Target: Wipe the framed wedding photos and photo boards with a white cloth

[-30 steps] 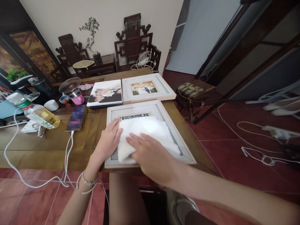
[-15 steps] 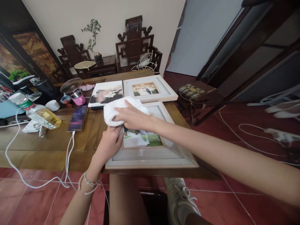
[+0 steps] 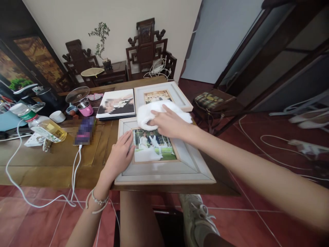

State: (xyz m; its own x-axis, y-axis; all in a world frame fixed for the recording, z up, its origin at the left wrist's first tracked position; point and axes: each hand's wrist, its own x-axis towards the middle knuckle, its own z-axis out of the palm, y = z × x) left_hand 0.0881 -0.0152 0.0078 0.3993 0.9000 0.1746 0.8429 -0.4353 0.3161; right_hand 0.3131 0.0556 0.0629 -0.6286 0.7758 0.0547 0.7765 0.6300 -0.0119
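Note:
On the table's near edge lies a picture frame [image 3: 164,175] with a wide pale border and a photo of two people inside it. My left hand [image 3: 120,152] rests on the frame's left side, fingers stretched flat along the border. A folded white towel [image 3: 146,115] is under my right hand [image 3: 168,123], whose fingers press into it and grip it. The towel covers the frame's upper edge and overlaps the lower part of a second picture frame [image 3: 180,94] behind. Left of that second frame sits a photo album [image 3: 117,101] with a white-and-dark cover.
On the wooden table [image 3: 100,168] are a phone [image 3: 84,131] on a white charging cable, a bottle of yellow liquid [image 3: 48,127], a pink mug [image 3: 85,108] and a white cup [image 3: 57,116]. A plaid bag [image 3: 209,101] lies beyond the right edge.
My right hand has moved the towel rightward and slightly away, from the near frame's upper left to its upper right, uncovering the photo. My left hand stays on the border.

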